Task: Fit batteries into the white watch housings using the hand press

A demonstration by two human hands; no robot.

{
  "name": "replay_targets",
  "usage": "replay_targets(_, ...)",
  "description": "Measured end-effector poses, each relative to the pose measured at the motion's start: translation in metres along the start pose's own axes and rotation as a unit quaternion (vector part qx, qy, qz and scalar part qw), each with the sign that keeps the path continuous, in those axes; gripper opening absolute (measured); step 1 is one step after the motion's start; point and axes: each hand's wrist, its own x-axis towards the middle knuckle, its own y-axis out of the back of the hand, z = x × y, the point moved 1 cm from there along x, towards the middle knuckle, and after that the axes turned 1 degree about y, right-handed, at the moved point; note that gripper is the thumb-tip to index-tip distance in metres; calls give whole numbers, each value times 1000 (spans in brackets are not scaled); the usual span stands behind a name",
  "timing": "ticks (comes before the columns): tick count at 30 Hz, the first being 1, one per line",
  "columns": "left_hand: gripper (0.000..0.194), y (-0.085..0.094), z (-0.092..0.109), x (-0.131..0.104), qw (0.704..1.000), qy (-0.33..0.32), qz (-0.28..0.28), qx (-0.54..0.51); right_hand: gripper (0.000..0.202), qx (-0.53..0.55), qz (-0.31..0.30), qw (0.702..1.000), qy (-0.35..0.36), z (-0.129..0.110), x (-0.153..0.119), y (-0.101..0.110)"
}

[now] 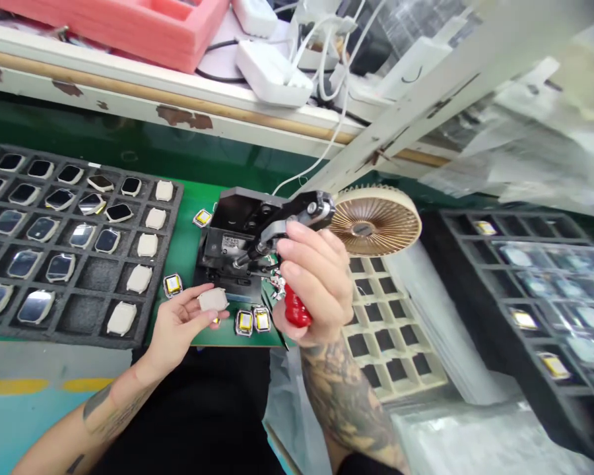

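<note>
Between the thumb and fingers of my left hand (181, 323) is a pale watch case (213, 300), held just in front of a black lever press (237, 231). My right hand (317, 280) is wrapped round the red handle (296, 307) of the press. Two watch parts with yellow-edged insides (244, 322) lie on the green mat (191, 231) between my hands. Another such part (173, 285) rests left of the press, and one more (202, 218) sits behind it.
A grey foam tray (99, 274) with watches and pale cases lies at the left. Right of the press are a beige fan (376, 221), a divided beige tray (393, 333) and a dark tray (505, 290). A white shelf edge (129, 99) runs across the back.
</note>
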Motion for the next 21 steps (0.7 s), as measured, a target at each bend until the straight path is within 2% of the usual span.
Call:
replay_targets(1,54,2,1,0,1000,5,5,-2,45,26,15,999,31,-1,12,-3)
replay_targets(3,49,4,2,0,1000,5,8,0,48,104,102,987,61,-6,36,-7)
replay_targets(6,47,6,3,-1,1000,2,0,7,42,141,178,973,-23,-9,60,-12)
replay_targets(8,40,7,4,-4,999,0,-11,31,46,87,221,971,-37,-8,54,-12)
replay_targets(11,29,10,7,-12,991,-26,-30,131,38,18,270,963,-16,-7,4,-6)
replay_targets(14,24,14,11,-16,969,-70,-40,232,39,45,181,980,-63,-14,-67,0)
replay_targets(16,22,17,13,-15,957,-98,-45,269,38,56,-8,991,-125,-20,-104,-3)
replay_targets(18,20,18,15,-12,949,-119,-46,289,48,41,-169,973,-150,-22,-123,-13)
replay_targets(21,22,19,17,-10,938,-149,-40,309,60,5,-310,938,-158,-16,-125,-37)
